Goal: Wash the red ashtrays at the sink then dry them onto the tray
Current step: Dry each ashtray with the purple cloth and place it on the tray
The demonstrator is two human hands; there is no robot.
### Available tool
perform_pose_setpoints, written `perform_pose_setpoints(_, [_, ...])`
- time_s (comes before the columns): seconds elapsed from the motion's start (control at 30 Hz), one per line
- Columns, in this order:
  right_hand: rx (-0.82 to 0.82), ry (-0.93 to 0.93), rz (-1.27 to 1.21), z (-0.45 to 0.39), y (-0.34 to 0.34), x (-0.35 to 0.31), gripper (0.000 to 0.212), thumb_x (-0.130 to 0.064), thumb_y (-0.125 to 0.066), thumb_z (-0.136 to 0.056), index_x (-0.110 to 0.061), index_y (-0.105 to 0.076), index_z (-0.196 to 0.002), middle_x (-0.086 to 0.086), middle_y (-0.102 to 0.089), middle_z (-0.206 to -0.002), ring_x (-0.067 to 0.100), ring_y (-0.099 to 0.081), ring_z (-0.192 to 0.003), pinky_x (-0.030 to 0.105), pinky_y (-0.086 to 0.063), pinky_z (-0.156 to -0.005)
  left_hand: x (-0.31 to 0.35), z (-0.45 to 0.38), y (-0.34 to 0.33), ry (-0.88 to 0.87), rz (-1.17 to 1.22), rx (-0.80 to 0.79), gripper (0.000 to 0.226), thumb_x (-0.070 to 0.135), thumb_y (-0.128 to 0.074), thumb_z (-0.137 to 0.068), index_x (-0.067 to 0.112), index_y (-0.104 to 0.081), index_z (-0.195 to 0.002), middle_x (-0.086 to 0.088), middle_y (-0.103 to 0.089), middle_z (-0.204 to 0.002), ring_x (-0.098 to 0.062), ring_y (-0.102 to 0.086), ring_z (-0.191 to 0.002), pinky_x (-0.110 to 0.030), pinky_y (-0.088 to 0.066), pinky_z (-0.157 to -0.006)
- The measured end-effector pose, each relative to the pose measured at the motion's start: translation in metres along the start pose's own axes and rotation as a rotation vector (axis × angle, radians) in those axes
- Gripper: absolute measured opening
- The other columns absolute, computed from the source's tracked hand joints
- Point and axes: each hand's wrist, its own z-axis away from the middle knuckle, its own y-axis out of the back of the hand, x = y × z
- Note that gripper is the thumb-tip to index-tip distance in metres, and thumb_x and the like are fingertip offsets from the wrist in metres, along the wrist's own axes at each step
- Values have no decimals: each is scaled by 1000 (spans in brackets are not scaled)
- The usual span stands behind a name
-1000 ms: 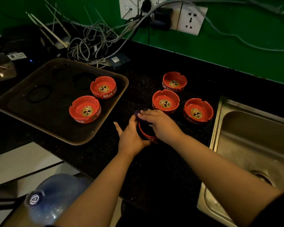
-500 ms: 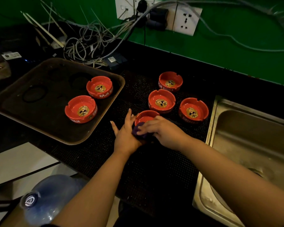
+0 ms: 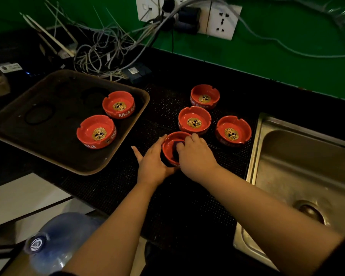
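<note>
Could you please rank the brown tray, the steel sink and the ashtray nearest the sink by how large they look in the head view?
1. Brown tray and steel sink: too alike to rank, as the frame edge cuts the sink off.
2. Ashtray nearest the sink, clearly smallest.

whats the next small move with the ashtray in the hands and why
Probably keep wiping round the inside a moment more, then lift it to the tray. The left hand steadies the held ashtray while the right hand presses a dark cloth into it; two ashtrays already sit on the tray.
</note>
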Motion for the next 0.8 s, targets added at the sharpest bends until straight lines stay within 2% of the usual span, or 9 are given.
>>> perform_pose_setpoints(0.1, [-131,48,-326,-7,6,-2,40,-23,-41,-97,-17,-49,-135,12,-49,-133,32,-42,-121,43,-33,-105,1,-1,0,17,-30,0,97,48,-77,-65,30,-27,-147,6,-49,-141,-5,-40,-133,-47,30,-109])
perform_pose_setpoints(0.17, [-162,131,-434,-4,6,6,40,-23,-42,-97,-23,-49,-136,6,-49,-136,30,-41,-122,43,-32,-106,1,-1,0,12,-14,2,98,46,-77,-65,31,-26,-147,5,-51,-139,-5,-40,-133,-47,30,-109])
perform_pose_setpoints(0.3, [-26,211,-153,11,7,32,36,-29,-42,-95,-25,-52,-129,-4,-47,-131,22,-35,-123,39,-29,-99,0,1,1,13,4,1,102,56,-78,-59,33,-29,-145,6,-51,-139,-7,-38,-135,-41,34,-106])
perform_pose_setpoints(0.37, [32,151,-173,17,4,25,35,-29,-42,-95,-25,-53,-129,-4,-46,-131,23,-32,-123,42,-29,-100,2,0,1,18,-8,2,102,56,-79,-59,32,-29,-145,6,-51,-139,-8,-38,-135,-42,33,-107])
perform_pose_setpoints(0.47, [20,98,-356,25,0,3,37,-26,-44,-94,-24,-53,-130,-4,-47,-132,24,-32,-123,40,-34,-100,0,0,0,9,-1,0,96,46,-78,-63,31,-30,-145,6,-53,-136,-8,-41,-133,-52,26,-110])
perform_pose_setpoints(0.67, [84,205,96,13,5,26,32,-28,-42,-95,-20,-58,-122,-3,-55,-125,28,-39,-123,41,-34,-95,2,1,2,20,-15,-8,104,63,-77,-56,32,-31,-143,10,-53,-136,-6,-39,-134,-50,29,-109])
perform_pose_setpoints(0.8, [49,131,130,2,4,21,34,-27,-38,-97,-19,-54,-126,-2,-52,-130,29,-34,-128,39,-33,-97,1,1,3,14,-14,-9,105,67,-74,-54,31,-32,-143,10,-53,-136,-6,-39,-134,-52,28,-109])
